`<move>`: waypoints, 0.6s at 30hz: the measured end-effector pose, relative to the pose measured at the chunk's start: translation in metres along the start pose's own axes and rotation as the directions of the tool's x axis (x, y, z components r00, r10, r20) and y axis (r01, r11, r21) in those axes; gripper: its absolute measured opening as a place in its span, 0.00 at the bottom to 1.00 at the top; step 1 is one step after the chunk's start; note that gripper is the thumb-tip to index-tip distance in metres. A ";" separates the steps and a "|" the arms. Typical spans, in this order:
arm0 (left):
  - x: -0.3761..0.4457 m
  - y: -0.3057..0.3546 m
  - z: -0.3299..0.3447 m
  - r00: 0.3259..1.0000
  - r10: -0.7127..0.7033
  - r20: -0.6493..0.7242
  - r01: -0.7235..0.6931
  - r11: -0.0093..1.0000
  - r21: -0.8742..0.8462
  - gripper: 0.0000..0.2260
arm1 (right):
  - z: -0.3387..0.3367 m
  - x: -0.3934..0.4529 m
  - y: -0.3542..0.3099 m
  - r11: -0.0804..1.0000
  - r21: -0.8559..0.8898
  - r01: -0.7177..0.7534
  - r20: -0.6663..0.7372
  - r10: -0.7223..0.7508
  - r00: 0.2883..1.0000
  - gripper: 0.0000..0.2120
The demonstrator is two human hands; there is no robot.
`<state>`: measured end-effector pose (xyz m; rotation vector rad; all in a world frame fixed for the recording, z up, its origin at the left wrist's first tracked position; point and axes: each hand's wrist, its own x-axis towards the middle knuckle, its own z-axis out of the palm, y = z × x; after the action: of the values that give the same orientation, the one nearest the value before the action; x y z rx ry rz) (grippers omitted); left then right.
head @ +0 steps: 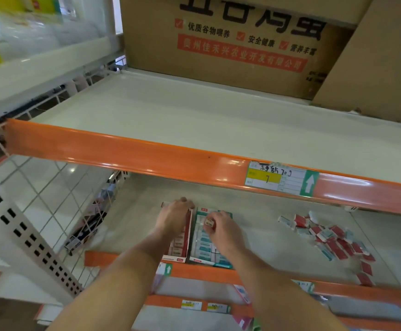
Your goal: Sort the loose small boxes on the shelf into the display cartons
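the right hand (221, 229) pinches a small pale box (209, 222) above the green display carton (228, 215); the left hand (176, 212) rests on the red display carton (188, 235); loose red and teal boxes (333, 240) lie scattered on the cream shelf (266, 235).

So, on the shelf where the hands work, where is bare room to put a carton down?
Bare shelf lies between the green carton and the pile of loose boxes, and left of the red carton toward the wire side panel. It is crowded at both cartons, where the left hand and right hand work, and around the pile.
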<state>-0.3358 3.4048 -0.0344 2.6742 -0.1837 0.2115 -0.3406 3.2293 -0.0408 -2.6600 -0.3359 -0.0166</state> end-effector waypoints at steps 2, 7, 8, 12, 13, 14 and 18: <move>-0.007 -0.012 -0.006 0.999 -0.039 -0.005 0.039 0.999 0.003 0.10 | 0.003 0.002 -0.012 1.000 0.009 0.020 0.023 -0.021 1.000 0.16; -0.026 -0.035 -0.019 0.994 -0.111 -0.011 0.111 0.992 0.056 0.06 | 0.014 0.004 -0.042 0.995 0.029 0.095 0.082 -0.097 0.992 0.17; -0.029 -0.038 -0.020 0.994 -0.110 -0.017 0.111 0.992 0.064 0.06 | 0.015 0.004 -0.047 0.995 0.036 0.096 0.093 -0.099 0.991 0.17; -0.042 -0.047 -0.027 0.994 -0.110 -0.018 0.111 0.991 0.077 0.08 | 0.022 -0.001 -0.064 0.993 0.051 0.105 0.137 -0.111 0.984 0.15; -0.045 -0.049 -0.027 0.993 -0.113 -0.018 0.114 0.991 0.068 0.09 | 0.024 -0.003 -0.068 0.992 0.060 0.107 0.148 -0.115 0.982 0.14; -0.048 -0.050 -0.028 0.993 -0.119 -0.017 0.119 0.991 0.055 0.10 | 0.027 -0.004 -0.072 0.992 0.067 0.111 0.157 -0.120 0.980 0.14; -0.058 -0.054 -0.029 0.989 -0.150 -0.008 0.150 0.988 0.024 0.09 | 0.039 -0.007 -0.088 0.984 0.050 0.169 0.157 -0.175 0.972 0.13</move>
<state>-0.3872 3.4709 -0.0419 2.6970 0.0225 0.1751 -0.3696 3.3208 -0.0376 -2.5940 -0.6137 0.1496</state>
